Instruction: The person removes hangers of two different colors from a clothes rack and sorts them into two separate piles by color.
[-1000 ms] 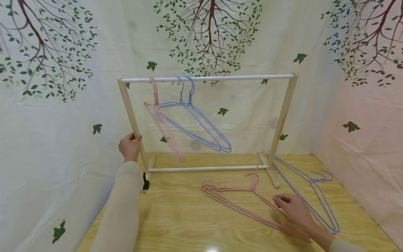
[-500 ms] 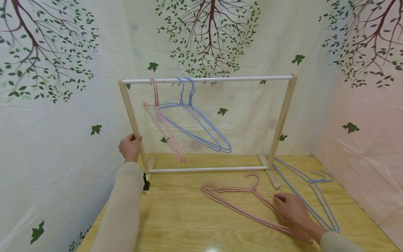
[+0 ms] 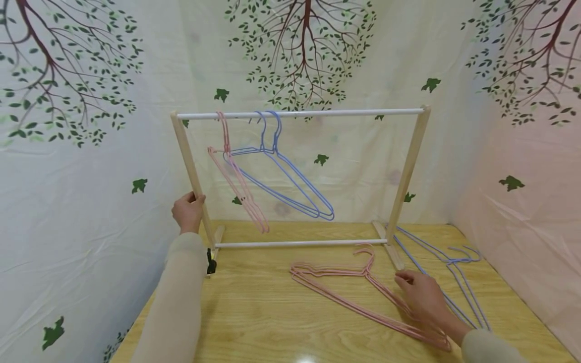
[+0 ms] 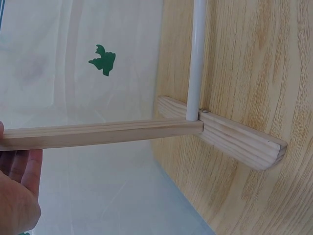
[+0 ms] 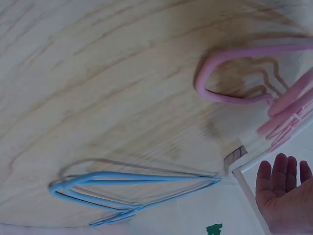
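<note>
rack [image 3: 354,112] held by the left hand [image 3: 187,213], four hangers up

one wooden rack stands on the bench [image 3: 254,302], with two posts [image 3: 410,166], two white bars [image 3: 299,244] and two feet [image 3: 394,256]. four hangers hang from the upper bar, all left of its right half: two pink hanging hangers [image 3: 244,194] nearest the left post, then two blue hanging hangers [image 3: 281,197] beside them.

more lie on the bench. at least two pink loose hangers [image 3: 345,273] lie stacked in front of the rack; their overlap makes an exact count hard to tell. two blue loose hangers [image 3: 454,261] lie by the right foot, hooks pointing right.

the left grip is clenched on the left post, thumb on one side, fingers on the other. the right hand [image 3: 425,298] is over the right end of the pink pile, its grip released and four fingers [image 5: 279,174] extended; whether it touches a hanger, i cannot tell.

one small black object [image 3: 211,263] is by the left foot. three tree prints [image 3: 306,40] spread across the upper curtain [image 3: 354,186].
</note>
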### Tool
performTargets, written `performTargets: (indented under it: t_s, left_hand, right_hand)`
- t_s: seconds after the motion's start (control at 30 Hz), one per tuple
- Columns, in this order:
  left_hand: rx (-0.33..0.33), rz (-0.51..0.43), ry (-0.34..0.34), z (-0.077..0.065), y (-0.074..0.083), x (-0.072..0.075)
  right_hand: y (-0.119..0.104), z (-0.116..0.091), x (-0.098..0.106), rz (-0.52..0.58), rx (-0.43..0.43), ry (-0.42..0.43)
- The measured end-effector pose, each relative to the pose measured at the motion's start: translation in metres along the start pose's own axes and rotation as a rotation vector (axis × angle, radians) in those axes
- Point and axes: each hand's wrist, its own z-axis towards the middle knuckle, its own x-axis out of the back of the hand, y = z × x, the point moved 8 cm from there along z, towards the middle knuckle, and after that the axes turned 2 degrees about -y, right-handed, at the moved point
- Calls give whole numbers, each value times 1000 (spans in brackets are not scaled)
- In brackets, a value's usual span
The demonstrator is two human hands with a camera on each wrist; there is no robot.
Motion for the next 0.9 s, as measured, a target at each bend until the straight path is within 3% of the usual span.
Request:
performTargets:
  t_s: [0.17, 0.4, 0.73, 0.9]
  left_hand:
    - [0, 0, 3, 0, 0, -1]
    - [-12, -1, 5, 2, -1, -1]
    - [-3, -19, -8, 0, -1, -2]
    - [-18, 6, -1, 2, 1, -2]
  right_hand:
    - [-13, 8, 10, -20, 73, 64]
    - [-43, 34, 24, 28, 86, 113]
    - [-116, 78, 50, 112, 140, 220]
    - [-154, 101, 58, 195, 189, 230]
